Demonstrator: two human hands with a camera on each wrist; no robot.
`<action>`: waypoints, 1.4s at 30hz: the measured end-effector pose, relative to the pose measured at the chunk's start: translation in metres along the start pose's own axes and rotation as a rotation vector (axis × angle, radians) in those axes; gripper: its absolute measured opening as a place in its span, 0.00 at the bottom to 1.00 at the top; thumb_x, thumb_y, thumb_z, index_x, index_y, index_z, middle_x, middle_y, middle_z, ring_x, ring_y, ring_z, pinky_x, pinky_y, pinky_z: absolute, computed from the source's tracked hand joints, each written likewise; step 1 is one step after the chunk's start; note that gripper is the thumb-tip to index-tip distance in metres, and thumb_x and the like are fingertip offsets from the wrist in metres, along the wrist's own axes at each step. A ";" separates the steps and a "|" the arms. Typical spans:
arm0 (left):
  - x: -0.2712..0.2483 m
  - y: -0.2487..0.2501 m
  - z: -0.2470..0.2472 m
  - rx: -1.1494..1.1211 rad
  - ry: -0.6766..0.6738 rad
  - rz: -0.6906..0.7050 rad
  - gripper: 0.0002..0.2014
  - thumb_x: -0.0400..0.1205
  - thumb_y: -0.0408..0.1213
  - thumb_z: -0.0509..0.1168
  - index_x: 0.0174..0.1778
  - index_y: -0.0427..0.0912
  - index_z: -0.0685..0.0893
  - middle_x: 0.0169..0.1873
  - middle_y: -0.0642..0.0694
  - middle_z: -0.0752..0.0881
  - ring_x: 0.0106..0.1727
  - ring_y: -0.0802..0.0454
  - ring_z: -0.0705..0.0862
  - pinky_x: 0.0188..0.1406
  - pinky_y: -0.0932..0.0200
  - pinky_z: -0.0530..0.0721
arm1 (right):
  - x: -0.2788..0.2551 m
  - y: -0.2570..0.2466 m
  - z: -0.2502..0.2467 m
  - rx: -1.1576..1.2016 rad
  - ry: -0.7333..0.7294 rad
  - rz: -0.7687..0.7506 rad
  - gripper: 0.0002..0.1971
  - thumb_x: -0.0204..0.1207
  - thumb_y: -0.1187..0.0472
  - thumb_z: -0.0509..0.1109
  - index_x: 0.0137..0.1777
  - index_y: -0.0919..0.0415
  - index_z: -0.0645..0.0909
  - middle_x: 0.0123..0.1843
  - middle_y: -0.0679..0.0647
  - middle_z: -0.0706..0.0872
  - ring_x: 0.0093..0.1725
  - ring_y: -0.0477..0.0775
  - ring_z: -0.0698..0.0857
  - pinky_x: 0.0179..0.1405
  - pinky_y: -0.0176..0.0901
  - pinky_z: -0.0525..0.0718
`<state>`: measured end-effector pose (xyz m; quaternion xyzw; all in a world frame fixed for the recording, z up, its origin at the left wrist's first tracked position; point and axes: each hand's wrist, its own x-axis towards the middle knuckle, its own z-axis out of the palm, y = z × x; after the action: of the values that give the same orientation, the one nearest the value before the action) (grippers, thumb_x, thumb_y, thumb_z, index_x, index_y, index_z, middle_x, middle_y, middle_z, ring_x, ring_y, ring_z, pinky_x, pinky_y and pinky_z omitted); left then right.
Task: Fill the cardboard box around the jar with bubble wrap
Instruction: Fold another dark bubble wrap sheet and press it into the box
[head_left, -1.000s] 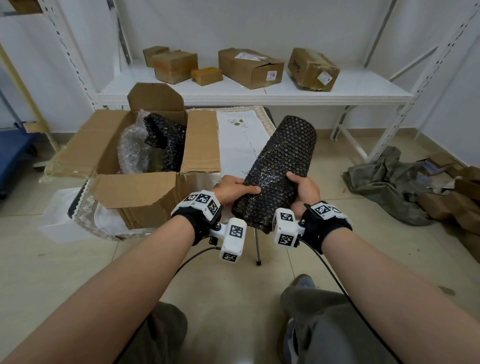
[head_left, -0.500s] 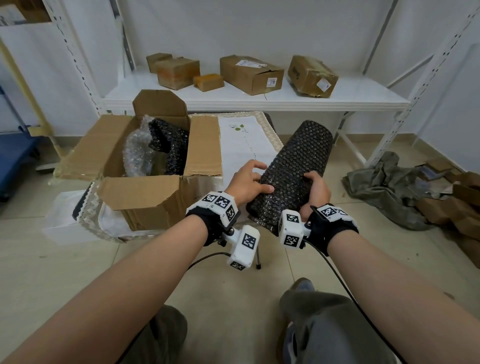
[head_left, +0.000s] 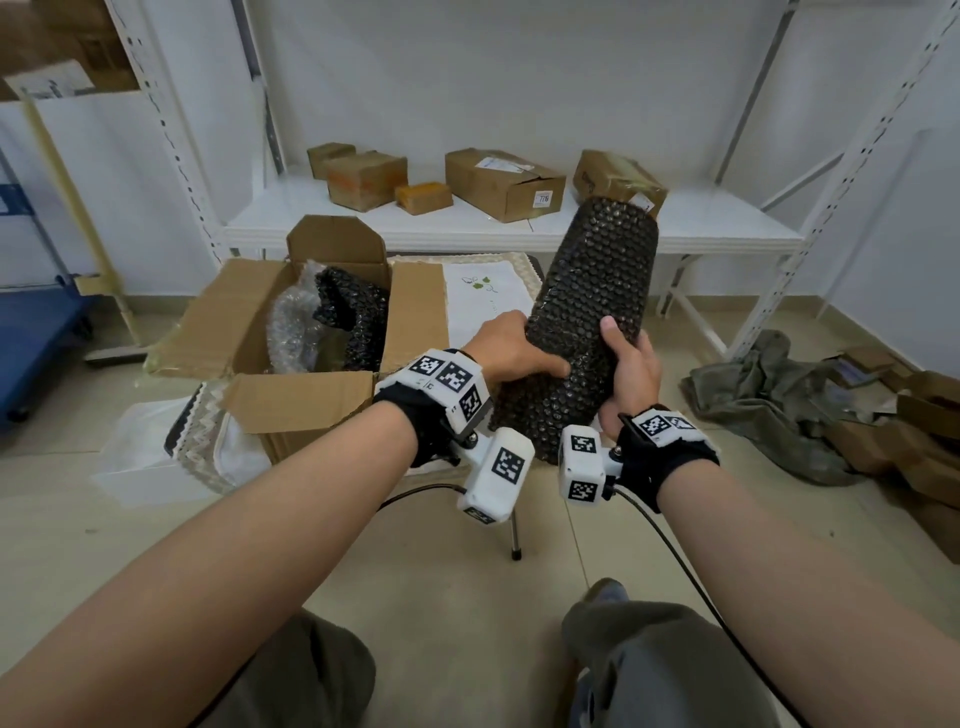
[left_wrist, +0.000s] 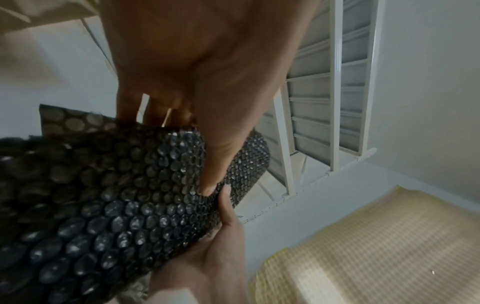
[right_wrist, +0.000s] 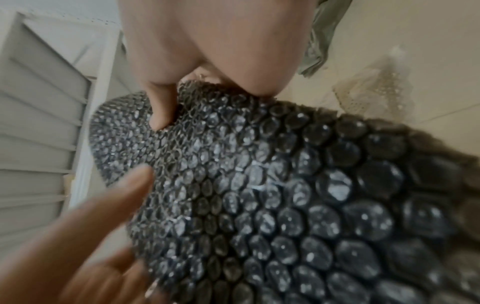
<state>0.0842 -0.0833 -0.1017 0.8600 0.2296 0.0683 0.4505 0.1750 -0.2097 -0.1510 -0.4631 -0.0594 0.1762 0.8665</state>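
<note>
I hold a black bubble wrap roll (head_left: 587, 317) tilted upward in front of me, its far end near the shelf edge. My left hand (head_left: 511, 351) grips its left side, thumb across the front. My right hand (head_left: 631, 371) grips its right side, thumb pointing up along it. Close up, the black bubble wrap roll (left_wrist: 109, 201) (right_wrist: 272, 195) fills both wrist views, with the left thumb (left_wrist: 223, 160) and the right thumb (right_wrist: 159, 107) pressed into it. The open cardboard box (head_left: 291, 395) stands at the left on a low table and holds clear bubble wrap (head_left: 293, 325) beside more black wrap (head_left: 356, 312). The jar is hidden.
A white cloth with lace trim (head_left: 491, 296) covers the low table under the box. A white shelf (head_left: 727, 228) behind carries several small cardboard boxes (head_left: 504, 182). Crumpled grey cloth (head_left: 769, 395) and cardboard scraps (head_left: 914, 415) lie on the floor at right. A blue cart (head_left: 31, 338) stands at far left.
The roll has been lifted and tipped more upright, its far end now higher. Both hands rose with it, and my view has tilted up.
</note>
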 end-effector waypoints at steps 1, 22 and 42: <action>-0.002 0.003 -0.004 -0.057 0.015 0.009 0.30 0.69 0.49 0.81 0.64 0.40 0.81 0.60 0.43 0.86 0.60 0.46 0.84 0.62 0.50 0.83 | -0.002 -0.003 0.005 -0.007 -0.043 -0.020 0.15 0.80 0.67 0.72 0.66 0.64 0.81 0.66 0.68 0.87 0.63 0.66 0.88 0.62 0.62 0.88; -0.034 0.022 -0.151 -0.951 0.332 0.212 0.28 0.78 0.43 0.75 0.73 0.39 0.76 0.64 0.41 0.87 0.64 0.45 0.87 0.68 0.42 0.82 | -0.030 -0.056 0.163 -0.650 -0.310 -0.390 0.21 0.79 0.42 0.69 0.63 0.56 0.86 0.58 0.50 0.91 0.58 0.49 0.88 0.66 0.49 0.83; -0.048 0.014 -0.168 -1.227 0.252 0.227 0.29 0.77 0.40 0.75 0.73 0.34 0.79 0.64 0.35 0.87 0.64 0.39 0.87 0.60 0.42 0.87 | -0.052 -0.076 0.212 -0.951 -0.340 -0.644 0.21 0.79 0.47 0.73 0.65 0.59 0.82 0.59 0.54 0.90 0.60 0.54 0.86 0.63 0.48 0.82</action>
<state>-0.0083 0.0126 0.0119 0.4499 0.1074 0.3354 0.8207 0.0895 -0.1017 0.0346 -0.7242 -0.4071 -0.0698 0.5522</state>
